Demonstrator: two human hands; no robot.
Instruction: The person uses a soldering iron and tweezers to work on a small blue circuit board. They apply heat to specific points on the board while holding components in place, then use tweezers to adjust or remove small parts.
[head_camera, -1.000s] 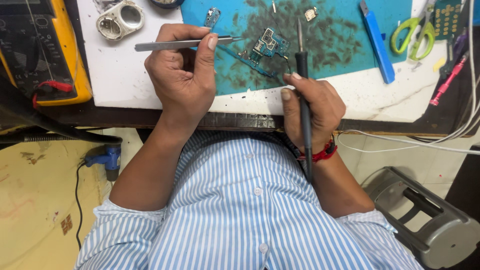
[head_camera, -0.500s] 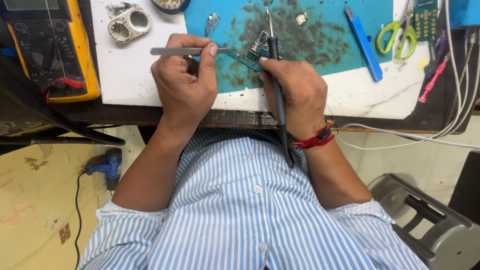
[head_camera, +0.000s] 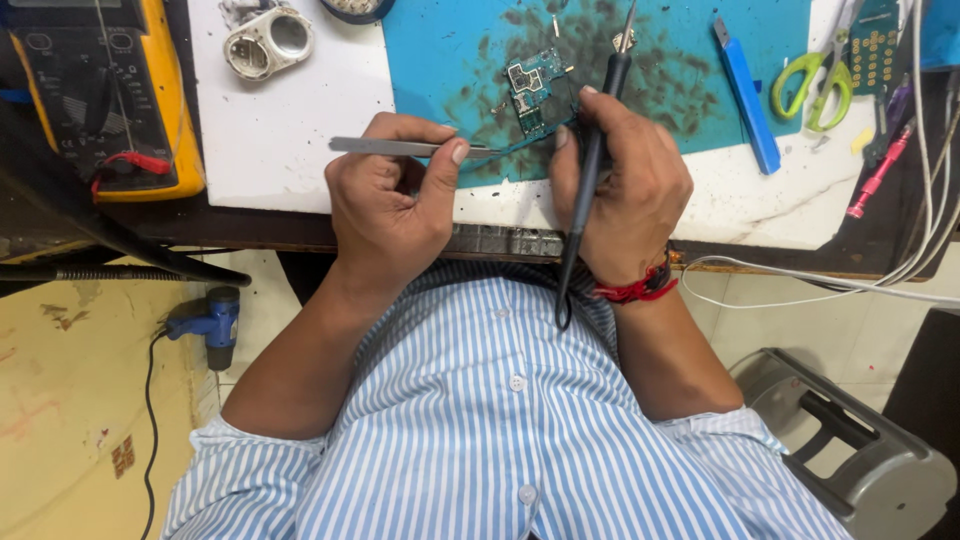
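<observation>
A small blue-green circuit board (head_camera: 535, 90) lies on a stained teal work mat (head_camera: 440, 60). My left hand (head_camera: 390, 215) grips metal tweezers (head_camera: 385, 147) between thumb and fingers; their tips reach toward the board's lower edge. My right hand (head_camera: 625, 190) holds a black soldering iron (head_camera: 592, 160) like a pen. Its tip points up past the board's right side, near a small metal part (head_camera: 622, 40). Both hands rest at the bench's front edge above my striped shirt.
A yellow multimeter (head_camera: 105, 95) sits at the left. A white ring-shaped part (head_camera: 268, 40), a blue flat tool (head_camera: 748, 95), green-handled scissors (head_camera: 815, 85), a pink tool (head_camera: 878, 172) and white cables (head_camera: 900, 285) lie around. A blue heat gun (head_camera: 208, 322) and grey stool (head_camera: 850, 450) are on the floor.
My right hand has brought the soldering iron in from the right and raised it beside the board. My left hand with the tweezers stays at the board.
</observation>
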